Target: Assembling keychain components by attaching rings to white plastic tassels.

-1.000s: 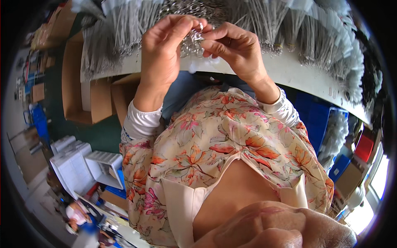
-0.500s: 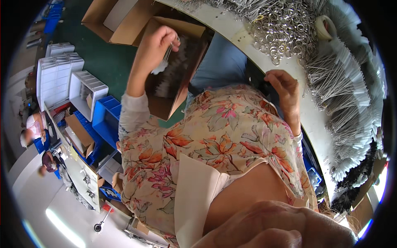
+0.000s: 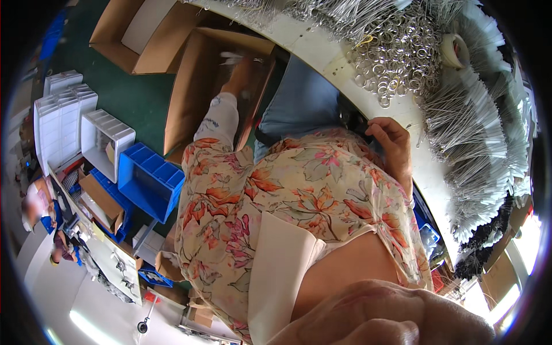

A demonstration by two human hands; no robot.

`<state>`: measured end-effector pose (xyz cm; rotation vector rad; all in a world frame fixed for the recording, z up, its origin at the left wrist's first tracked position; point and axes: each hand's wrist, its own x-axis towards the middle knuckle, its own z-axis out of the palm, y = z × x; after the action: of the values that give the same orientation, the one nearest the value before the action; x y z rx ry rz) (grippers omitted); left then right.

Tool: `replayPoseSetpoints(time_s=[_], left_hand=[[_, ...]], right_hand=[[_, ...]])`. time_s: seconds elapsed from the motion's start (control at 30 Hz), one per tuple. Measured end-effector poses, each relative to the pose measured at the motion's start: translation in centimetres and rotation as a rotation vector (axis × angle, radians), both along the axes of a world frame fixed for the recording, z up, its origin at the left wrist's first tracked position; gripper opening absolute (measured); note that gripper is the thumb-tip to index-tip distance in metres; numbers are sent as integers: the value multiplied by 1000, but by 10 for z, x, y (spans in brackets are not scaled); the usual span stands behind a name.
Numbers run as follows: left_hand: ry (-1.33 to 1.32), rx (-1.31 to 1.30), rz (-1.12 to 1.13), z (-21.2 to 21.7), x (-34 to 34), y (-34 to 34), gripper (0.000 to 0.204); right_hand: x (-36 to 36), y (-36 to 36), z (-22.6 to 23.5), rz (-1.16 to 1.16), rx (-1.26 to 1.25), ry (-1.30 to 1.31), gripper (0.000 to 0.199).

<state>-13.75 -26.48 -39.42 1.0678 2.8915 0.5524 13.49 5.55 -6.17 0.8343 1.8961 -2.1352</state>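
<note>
My left hand [image 3: 244, 76] is down inside an open cardboard box [image 3: 183, 92], smeared by motion, so its fingers do not show clearly. A blurred whitish streak lies beside it; whether the hand holds it cannot be told. My right hand [image 3: 394, 144] is at the edge of the white table [image 3: 339, 63], its fingers bent and drawn together; anything between them is hidden. Near it on the table are a heap of metal rings [image 3: 394, 54] and thick bundles of thin wire brushes [image 3: 466, 121] with pale bristles.
A roll of tape [image 3: 454, 50] lies among the brushes, with black-bristled ones [image 3: 483, 253] farther along. Another cardboard box [image 3: 118, 49] adjoins the first. White crates [image 3: 66, 123] and a blue crate [image 3: 150, 178] stand on the left. People [image 3: 37, 201] are at a table beyond.
My left hand has gone from above the box, where it held small wire brushes with white bristles, down into it. My right hand stays by the table edge, slightly lower in the picture.
</note>
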Motion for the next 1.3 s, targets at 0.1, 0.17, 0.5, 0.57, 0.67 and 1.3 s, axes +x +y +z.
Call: replayPoseSetpoints(time_s=[0.1, 0.17, 0.5, 0.57, 0.67, 1.3], left_hand=[[-311, 18, 150, 34, 15, 20, 30], [-421, 119, 458, 63, -4, -37, 29], [133, 929, -151, 459, -74, 195, 21], [88, 631, -329, 489, -97, 253, 20], [75, 114, -338, 483, -183, 321, 21], [181, 697, -239, 504, -155, 446, 36]], right_hand=[[6, 17, 8, -41, 34, 43, 14], [2, 19, 17, 38, -26, 31, 14], [-15, 61, 41, 78, -18, 317, 11], [-14, 67, 62, 73, 46, 372, 11], [6, 86, 78, -2, 177, 501, 11], [64, 156, 144, -62, 825, 446, 7]])
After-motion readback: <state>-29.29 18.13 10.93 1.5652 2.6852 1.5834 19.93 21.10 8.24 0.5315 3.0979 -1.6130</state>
